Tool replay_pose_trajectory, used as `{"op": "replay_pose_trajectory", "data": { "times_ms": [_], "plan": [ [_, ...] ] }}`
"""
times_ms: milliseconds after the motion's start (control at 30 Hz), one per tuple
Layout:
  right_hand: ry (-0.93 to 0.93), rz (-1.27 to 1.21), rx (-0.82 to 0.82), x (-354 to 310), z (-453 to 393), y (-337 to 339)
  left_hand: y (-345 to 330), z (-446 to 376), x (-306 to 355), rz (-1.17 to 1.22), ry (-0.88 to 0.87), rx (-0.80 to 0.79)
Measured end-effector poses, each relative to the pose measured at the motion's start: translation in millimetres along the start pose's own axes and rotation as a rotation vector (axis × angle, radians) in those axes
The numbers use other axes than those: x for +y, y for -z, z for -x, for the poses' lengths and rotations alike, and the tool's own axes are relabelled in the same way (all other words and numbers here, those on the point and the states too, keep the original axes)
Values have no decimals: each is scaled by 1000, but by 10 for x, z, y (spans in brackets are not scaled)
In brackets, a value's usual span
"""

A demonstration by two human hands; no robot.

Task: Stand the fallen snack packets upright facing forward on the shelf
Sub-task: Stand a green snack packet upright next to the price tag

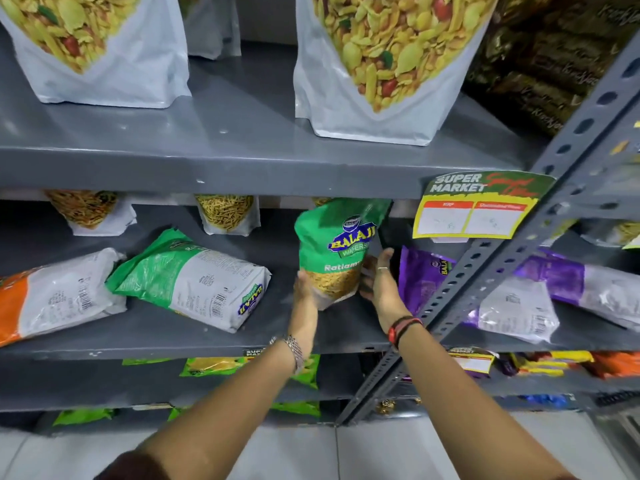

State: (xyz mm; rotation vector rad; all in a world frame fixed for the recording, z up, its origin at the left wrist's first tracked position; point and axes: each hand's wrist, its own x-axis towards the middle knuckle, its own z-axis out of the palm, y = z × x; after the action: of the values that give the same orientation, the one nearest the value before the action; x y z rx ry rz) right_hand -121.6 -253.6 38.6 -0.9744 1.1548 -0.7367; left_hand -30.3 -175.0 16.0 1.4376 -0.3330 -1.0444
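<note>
A green Balaji snack packet (337,244) stands nearly upright on the grey middle shelf (194,332), front label facing me. My left hand (304,289) presses its lower left side and my right hand (379,280) holds its lower right side. To the left, a second green packet (188,280) lies flat with its back up, and an orange and white packet (52,296) lies flat beside it. On the right, a purple packet (498,299) lies fallen behind the slanted post, with another purple packet (595,285) lying beyond it.
A perforated grey steel post (519,251) slants across the right side. A supermarket price card (474,207) hangs from the upper shelf edge (242,173). Large white snack bags (381,64) stand on the upper shelf. More packets sit at the back and on the lower shelves.
</note>
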Motion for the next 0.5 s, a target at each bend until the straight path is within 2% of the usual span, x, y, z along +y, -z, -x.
{"op": "replay_pose_trajectory", "data": {
  "times_ms": [67,167,267,333,500],
  "plan": [
    [16,-32,2,37,38,81,-25,-164,134,76,11,-32],
    [47,-28,-2,77,54,136,-43,-354,219,40,6,-162],
    [44,-9,-1,73,15,133,-41,-434,233,-21,28,-196],
    [34,3,10,65,-13,129,-16,-437,224,-49,34,-194],
    [-10,59,108,189,33,119,229,-344,112,-20,102,-55]
  ]
}}
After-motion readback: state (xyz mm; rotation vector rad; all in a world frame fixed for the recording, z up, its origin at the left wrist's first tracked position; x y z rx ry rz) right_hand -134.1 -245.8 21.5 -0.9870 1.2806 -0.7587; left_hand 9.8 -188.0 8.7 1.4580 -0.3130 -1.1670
